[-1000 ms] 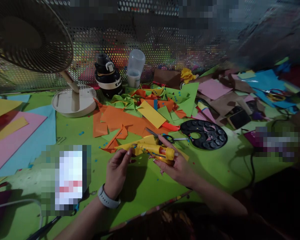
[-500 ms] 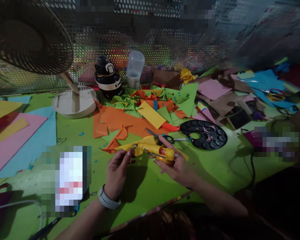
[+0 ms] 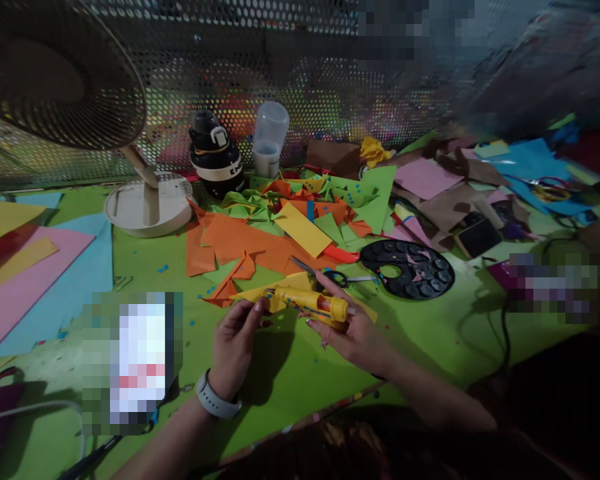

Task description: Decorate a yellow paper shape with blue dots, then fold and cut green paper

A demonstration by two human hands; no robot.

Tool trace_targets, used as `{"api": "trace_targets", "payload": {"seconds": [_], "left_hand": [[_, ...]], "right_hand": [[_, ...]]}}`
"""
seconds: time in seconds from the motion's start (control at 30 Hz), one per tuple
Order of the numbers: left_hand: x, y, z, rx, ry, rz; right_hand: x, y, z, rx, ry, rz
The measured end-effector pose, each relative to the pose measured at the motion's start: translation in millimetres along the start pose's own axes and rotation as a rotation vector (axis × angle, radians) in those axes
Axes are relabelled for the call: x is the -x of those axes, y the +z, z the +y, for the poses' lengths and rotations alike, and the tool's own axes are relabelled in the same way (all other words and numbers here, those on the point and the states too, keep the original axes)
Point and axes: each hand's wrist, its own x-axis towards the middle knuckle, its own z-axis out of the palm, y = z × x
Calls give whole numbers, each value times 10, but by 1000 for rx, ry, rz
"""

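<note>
My right hand (image 3: 357, 337) is wrapped round a yellow hot glue gun (image 3: 313, 300), with a glue stick poking out of its back end. The gun's nozzle points left, right by the fingertips of my left hand (image 3: 237, 337). Those fingers are pinched together; whatever small thing is between them, I cannot make out. Just behind the gun lies a piece of yellow paper (image 3: 293, 283), partly covered. A pair of scissors (image 3: 336, 279) rests beyond my right fingers, beside a black paint palette (image 3: 413, 270).
Orange paper (image 3: 240, 237) and a heap of green and orange scraps spread across the green table (image 3: 300, 393). At the back stand a white fan (image 3: 150, 207), a black bottle (image 3: 217, 157) and a clear bottle (image 3: 270, 140). Blurred-out lit screen (image 3: 140, 360) sits left; coloured sheets (image 3: 75, 267) lie behind it.
</note>
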Motion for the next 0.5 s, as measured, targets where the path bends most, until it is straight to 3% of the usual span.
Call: {"api": "trace_targets", "payload": {"seconds": [0.5], "left_hand": [[-1, -14, -15, -12, 12, -19]], "right_hand": [[-2, -13, 29, -21, 14, -10]]}}
